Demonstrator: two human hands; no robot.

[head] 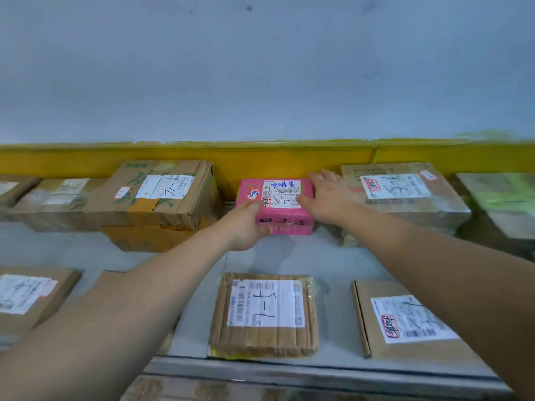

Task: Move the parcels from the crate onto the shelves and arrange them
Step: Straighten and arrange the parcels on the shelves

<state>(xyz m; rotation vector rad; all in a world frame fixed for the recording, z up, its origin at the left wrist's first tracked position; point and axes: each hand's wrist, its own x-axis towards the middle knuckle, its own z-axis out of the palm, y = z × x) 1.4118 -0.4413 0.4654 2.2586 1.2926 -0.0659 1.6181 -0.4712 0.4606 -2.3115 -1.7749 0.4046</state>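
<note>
Head view: left hand (246, 225), right hand (328, 199) hold boxy pink parcel (289, 213).

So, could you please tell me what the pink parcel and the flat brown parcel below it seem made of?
The pink parcel: probably a box wrapped in glossy pink plastic film, since its front edge shines and wrinkles. The flat brown parcel: matt corrugated cardboard, ribbed, apparently under clear film that crinkles at the corners.
</note>
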